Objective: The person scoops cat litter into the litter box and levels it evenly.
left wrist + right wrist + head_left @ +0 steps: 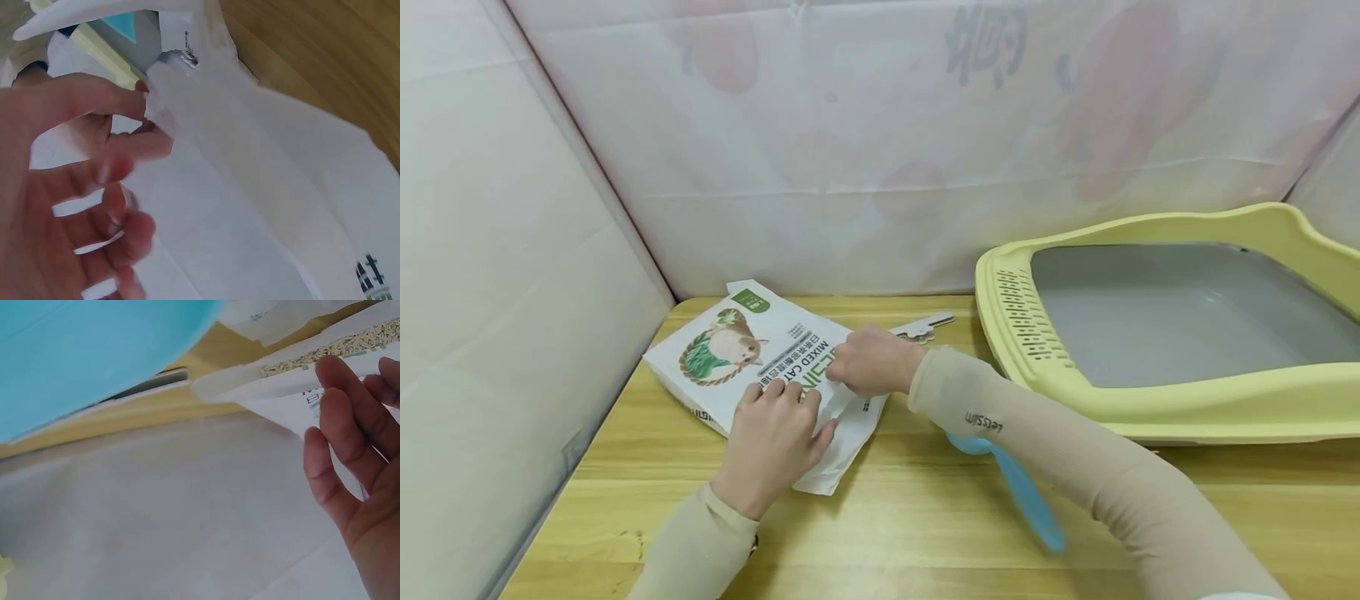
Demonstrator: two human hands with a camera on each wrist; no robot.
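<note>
beige left sleeve (pixel 696 546), matching right sleeve (pixel 1075 450), dark "Letsslim" lettering (pixel 984 422), white cloth (pixel 1240 596) above it

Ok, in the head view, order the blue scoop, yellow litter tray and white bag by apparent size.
Largest to smallest:
1. yellow litter tray, running out of frame
2. white bag, partly covered
3. blue scoop, partly hidden

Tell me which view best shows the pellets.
Right wrist: it alone shows the pellets, as a strip between the bag's white walls, part of it cut off by the frame edge. Head shows the bag's printed front, no pellets. Left wrist shows white bag panels with some print, no pellets.
</note>
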